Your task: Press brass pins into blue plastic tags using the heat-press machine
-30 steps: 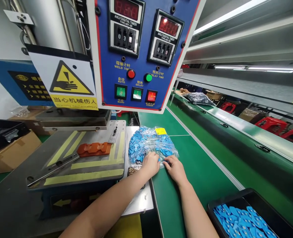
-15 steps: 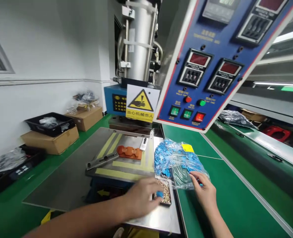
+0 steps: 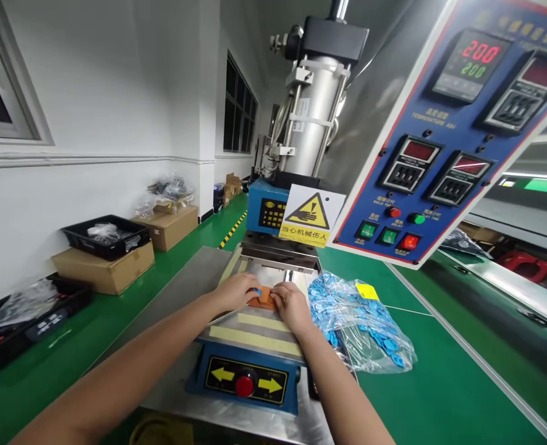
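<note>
My left hand (image 3: 237,293) pinches a small blue plastic piece (image 3: 257,291) at the left end of the orange block (image 3: 266,299). My right hand (image 3: 292,304) is at the block's right end, thumb and fingers pressed together; whatever is between them is hidden. The block sits on the press's metal plate (image 3: 273,327), which has yellow-green tape strips. Behind the right fingers is a small white-and-dark part (image 3: 290,275). A clear plastic bag of blue pieces (image 3: 361,321) lies to the right, beside my right forearm.
Above the plate hangs the press cylinder (image 3: 317,117) with a hand-hazard sign (image 3: 313,216). The blue control panel (image 3: 394,204) juts in from the right. A red button (image 3: 244,386) faces me below the plate. Cartons (image 3: 109,266) and black bins (image 3: 106,235) stand at left.
Both hands have moved onto the orange block, the left from the tray of small brass-coloured parts, the right from the bag. The view has shifted, and the tray is now mostly hidden.
</note>
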The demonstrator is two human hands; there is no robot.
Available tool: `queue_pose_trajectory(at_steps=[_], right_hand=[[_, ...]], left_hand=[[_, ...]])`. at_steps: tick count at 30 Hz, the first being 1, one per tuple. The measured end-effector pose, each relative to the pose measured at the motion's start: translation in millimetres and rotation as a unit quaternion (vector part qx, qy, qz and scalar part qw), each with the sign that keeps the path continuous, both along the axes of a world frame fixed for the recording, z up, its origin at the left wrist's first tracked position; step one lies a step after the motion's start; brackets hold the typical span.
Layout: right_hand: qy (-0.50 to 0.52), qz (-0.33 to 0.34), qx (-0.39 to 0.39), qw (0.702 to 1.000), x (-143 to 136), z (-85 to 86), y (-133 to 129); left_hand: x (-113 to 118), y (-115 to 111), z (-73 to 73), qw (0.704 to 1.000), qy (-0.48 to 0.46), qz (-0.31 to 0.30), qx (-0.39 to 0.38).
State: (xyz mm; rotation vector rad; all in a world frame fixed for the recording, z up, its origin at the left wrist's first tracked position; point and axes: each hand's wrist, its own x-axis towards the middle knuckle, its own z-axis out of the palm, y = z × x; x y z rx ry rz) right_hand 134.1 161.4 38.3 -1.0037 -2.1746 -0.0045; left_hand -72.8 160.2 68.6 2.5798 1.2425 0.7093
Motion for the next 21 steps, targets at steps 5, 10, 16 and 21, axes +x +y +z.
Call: queue_pose_trajectory(at_steps=[5,10,16,21], right_hand=[[-0.005,0.023,0.018,1.000,4.6,-3.3,-11.7],[-0.034,0.012,0.023,0.999,5.3,0.4,-15.1],[-0.168,-0.077,0.055,0.981,-4.2,0.4,-23.5],[-0.210,-0.112,0.080,0.968,-10.3,0.7,-32.4]], left_hand=[[-5.9,1.7,-10.8,0.999,0.031,-0.025,0.034],[-6.4,1.3,-14.7,0.994,0.079,-0.034,0.070],[-4.3,-1.5,-12.2,0.993,0.097,-0.001,0.063],[-5.0,-7.3,-10.9,0.991,0.117,0.012,0.060]])
